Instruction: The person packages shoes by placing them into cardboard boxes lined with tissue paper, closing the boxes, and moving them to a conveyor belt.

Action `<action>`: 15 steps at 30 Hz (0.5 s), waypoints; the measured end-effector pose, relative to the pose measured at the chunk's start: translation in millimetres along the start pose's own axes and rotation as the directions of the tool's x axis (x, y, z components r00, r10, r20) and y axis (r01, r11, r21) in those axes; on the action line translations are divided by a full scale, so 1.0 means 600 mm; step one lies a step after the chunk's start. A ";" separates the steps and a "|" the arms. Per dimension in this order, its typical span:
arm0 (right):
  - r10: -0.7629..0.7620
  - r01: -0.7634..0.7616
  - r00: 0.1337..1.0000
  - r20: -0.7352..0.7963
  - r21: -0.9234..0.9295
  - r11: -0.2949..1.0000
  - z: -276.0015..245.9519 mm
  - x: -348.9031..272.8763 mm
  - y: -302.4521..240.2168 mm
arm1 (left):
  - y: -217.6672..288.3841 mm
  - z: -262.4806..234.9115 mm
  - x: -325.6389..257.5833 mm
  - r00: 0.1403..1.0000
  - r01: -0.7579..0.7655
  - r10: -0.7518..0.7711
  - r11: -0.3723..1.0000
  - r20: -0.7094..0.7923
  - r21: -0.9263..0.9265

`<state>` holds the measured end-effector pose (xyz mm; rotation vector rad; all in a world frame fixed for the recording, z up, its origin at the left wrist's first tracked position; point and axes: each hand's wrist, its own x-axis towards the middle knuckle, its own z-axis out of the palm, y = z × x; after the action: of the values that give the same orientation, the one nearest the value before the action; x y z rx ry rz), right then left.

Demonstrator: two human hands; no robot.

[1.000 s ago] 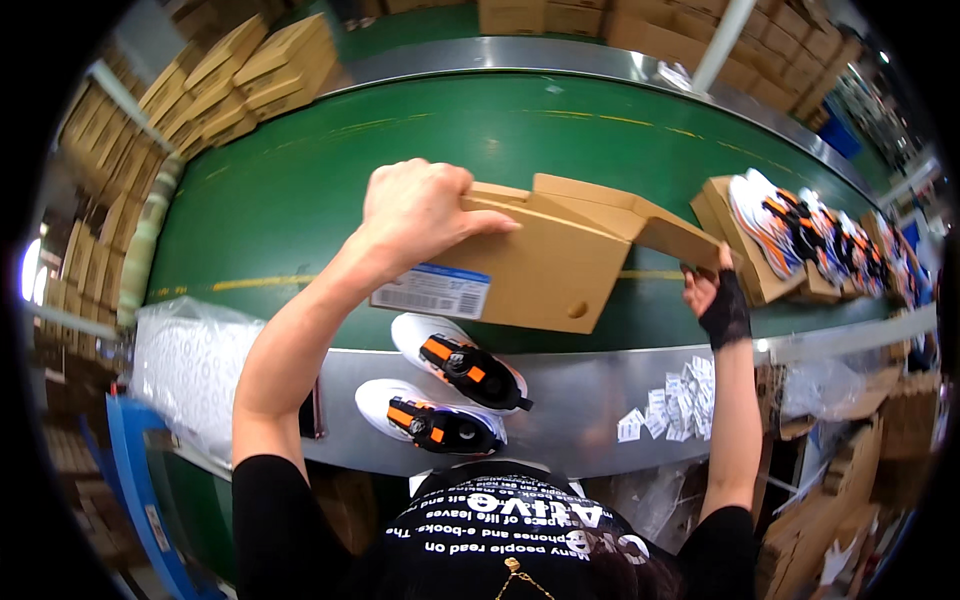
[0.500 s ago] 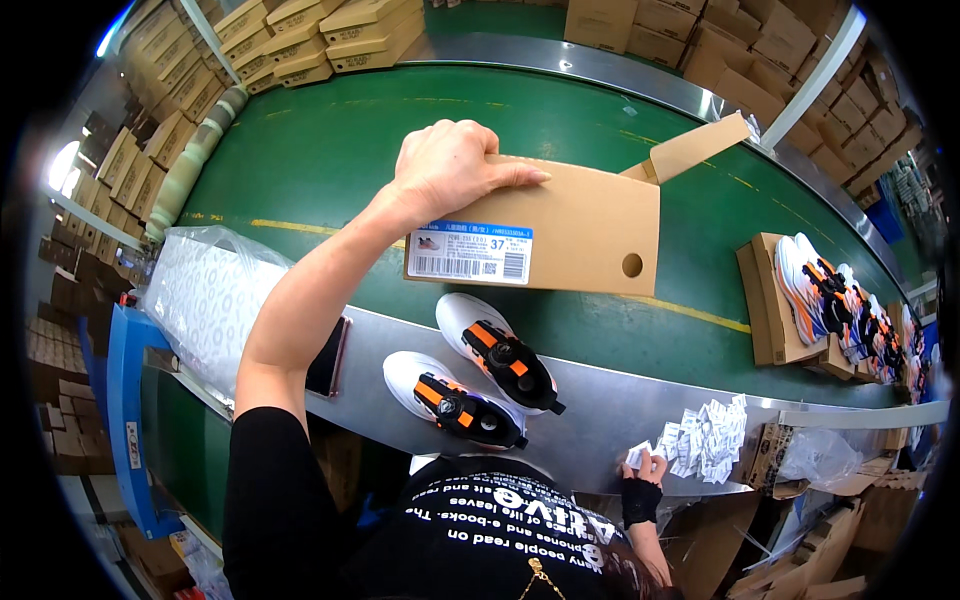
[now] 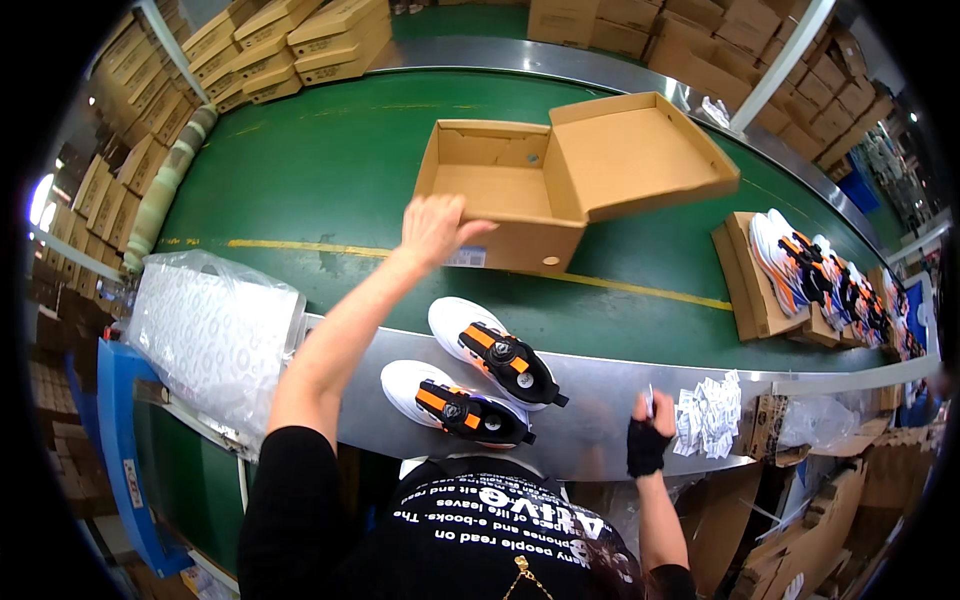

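Observation:
An empty brown shoebox rests on the green conveyor belt, its lid folded open to the right. My left hand grips the box's near wall at the left corner, fingers over the rim and thumb along the outside. Close to me, a pair of white, black and orange sneakers lies side by side on the metal ledge, toes to the left. My right hand, in a black fingerless glove, pinches a small white paper slip beside a heap of similar slips.
Opened boxes with more sneakers stand on the belt at right. Patterned white tissue sheets in clear plastic lie at left, near a blue frame. Closed shoeboxes are stacked at the far left. A crumpled plastic bag sits beyond the slips.
The box has tipped down from standing on its side to upright, opening facing up, its lid swung wide. My right hand has lifted a slip off the heap.

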<state>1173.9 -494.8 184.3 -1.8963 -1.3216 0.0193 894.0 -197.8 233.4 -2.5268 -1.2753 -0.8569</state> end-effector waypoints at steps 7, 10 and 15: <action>-0.260 0.257 0.965 0.010 0.115 0.959 0.161 0.193 -0.191 | -0.012 0.031 -0.123 0.848 0.167 0.040 0.926 0.528 -0.339; -0.401 0.384 0.876 0.269 0.115 0.916 0.277 0.201 -0.203 | -0.025 -0.005 -0.154 0.933 -0.015 0.171 0.897 0.315 -0.441; -0.216 0.206 0.503 0.837 0.127 0.970 0.375 0.135 -0.219 | -0.144 -0.117 -0.253 0.947 0.321 -0.294 0.876 0.129 -0.359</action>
<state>1010.5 -279.5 146.5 -1.7171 -2.1847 0.9540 727.0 -275.8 196.6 -2.6962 -1.7182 -1.1904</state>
